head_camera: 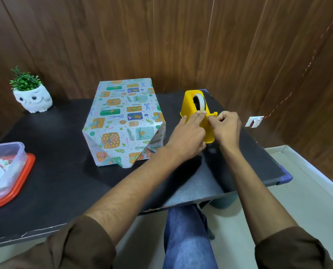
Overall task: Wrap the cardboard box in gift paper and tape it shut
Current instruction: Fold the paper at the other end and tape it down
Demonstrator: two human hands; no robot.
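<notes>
Two grips: both at dispenser (189, 102) beside wrapped box (123, 123)
Left grip (189, 133): released, flat fingers steadying dispenser
Right grip (226, 127): pinching tape (201, 102) end for pulling

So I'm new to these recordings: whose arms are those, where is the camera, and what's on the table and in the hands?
There is no machine here. A person works with bare hands, and the single picture comes from a camera worn on their head, looking down. That is why both arms reach in from below. On the black table stands the box, already covered in gift paper. To its right is a yellow dispenser with a roll of tape. The left hand steadies the dispenser with straight fingers. The right hand seems to pinch the tape end at the cutter. Farther left are an owl pot and a plastic tub.
</notes>
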